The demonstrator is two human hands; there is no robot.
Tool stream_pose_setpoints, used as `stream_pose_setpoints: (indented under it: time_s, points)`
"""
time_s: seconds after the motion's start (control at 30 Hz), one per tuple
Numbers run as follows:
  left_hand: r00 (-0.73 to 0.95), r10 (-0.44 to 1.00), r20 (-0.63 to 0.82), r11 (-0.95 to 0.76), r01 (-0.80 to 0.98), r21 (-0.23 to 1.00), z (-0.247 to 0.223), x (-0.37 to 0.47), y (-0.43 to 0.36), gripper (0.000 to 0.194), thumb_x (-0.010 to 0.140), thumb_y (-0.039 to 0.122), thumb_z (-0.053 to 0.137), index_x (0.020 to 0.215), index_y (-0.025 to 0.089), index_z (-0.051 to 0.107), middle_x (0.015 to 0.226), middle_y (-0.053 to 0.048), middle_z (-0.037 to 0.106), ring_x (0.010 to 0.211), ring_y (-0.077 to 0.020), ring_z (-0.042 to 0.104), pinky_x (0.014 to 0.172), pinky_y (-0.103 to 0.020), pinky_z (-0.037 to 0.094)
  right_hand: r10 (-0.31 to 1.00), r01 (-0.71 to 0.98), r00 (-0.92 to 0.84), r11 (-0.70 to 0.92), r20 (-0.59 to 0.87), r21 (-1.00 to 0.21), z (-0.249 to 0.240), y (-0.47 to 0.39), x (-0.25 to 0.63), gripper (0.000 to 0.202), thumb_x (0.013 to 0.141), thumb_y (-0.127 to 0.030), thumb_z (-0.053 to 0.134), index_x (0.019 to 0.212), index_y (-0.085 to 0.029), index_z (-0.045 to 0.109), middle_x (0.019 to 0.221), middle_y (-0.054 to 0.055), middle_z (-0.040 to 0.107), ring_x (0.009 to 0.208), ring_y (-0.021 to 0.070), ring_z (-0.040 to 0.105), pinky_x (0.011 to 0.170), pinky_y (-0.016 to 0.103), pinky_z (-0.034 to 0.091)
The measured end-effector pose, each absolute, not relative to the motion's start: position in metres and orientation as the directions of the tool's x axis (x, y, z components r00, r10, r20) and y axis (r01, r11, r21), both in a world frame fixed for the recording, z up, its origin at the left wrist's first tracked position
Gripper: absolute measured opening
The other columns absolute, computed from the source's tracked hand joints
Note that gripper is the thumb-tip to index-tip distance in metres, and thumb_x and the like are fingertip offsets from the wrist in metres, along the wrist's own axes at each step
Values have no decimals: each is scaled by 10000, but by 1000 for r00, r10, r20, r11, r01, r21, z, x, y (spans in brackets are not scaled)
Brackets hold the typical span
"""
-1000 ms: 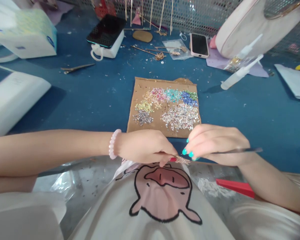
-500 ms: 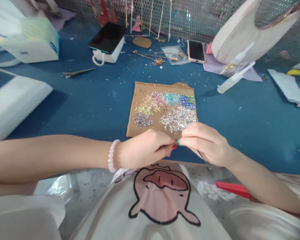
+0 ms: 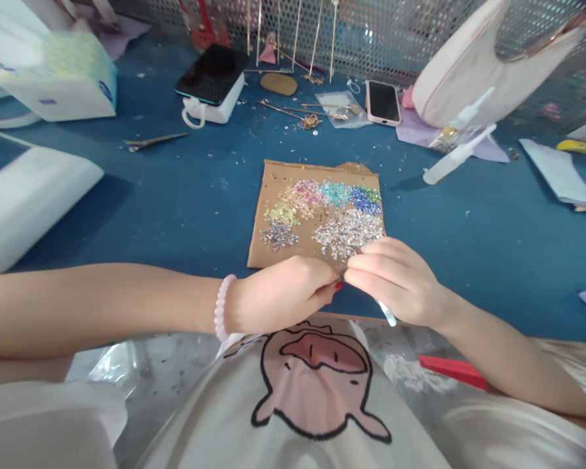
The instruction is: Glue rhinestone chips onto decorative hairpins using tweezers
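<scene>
The left hand (image 3: pixel 280 294) lies back upward, fingers curled; whether they grip anything is hidden. Its fingertips meet those of the right hand (image 3: pixel 395 279), which pinches a slim tool (image 3: pixel 387 314) aslant near clear rhinestones (image 3: pixel 346 231) on cardboard (image 3: pixel 306 234) atop the table (image 3: pixel 200 215).

Blue tabletop (image 3: pixel 185 208) — cardboard sheet (image 3: pixel 305 236) | tissue pack (image 3: pixel 61 78) | pale-cased phone (image 3: pixel 383 102) | white bottle (image 3: pixel 450 165)

a blue tabletop (image 3: pixel 166 202), flecked with pale specks, spreads wide, its near edge a thin brown strip. behind it rises a grey perforated panel (image 3: pixel 385 39), glinting in spots. below lies a grey, dark-speckled floor (image 3: pixel 176 358). soft shadows mark the blue surface.
</scene>
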State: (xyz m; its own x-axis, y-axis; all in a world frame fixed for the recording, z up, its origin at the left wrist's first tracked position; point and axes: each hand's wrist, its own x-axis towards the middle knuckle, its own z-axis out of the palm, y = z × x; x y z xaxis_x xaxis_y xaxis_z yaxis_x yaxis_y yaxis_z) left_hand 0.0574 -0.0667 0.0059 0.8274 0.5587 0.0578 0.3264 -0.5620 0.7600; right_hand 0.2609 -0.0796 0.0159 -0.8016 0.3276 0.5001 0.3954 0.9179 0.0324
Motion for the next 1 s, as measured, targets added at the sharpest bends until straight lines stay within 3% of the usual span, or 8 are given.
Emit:
stream_pose_setpoints:
  time_s: [0.23,0.73,1.0]
  points:
    - [810,586,9,-510,361,781,8,57,-68,226,859,36,460,693,135,576,668,15,615,617,-98,568,599,-183,416,316,405,-824,909,471,100,16,-79,259,149,873,-85,429,931,-104,565,854,86,635,807,169,529,700,319,456]
    - [827,557,-73,-415,353,839,11,56,-64,248,837,29,446,669,137,593,647,31,608,570,-67,535,556,-150,390,358,404,-856,913,373,52,16,-79,263,162,890,-92,392,947,-103,543,885,99,597,865,186,511,780,347,461]
    - [835,549,-48,-388,305,870,13,54,-61,245,840,33,431,684,146,582,629,56,604,513,-44,496,520,-130,369,442,392,-777,897,449,-206,12,-76,265,115,879,-83,449,946,-130,529,901,75,575,832,148,510,761,297,457]
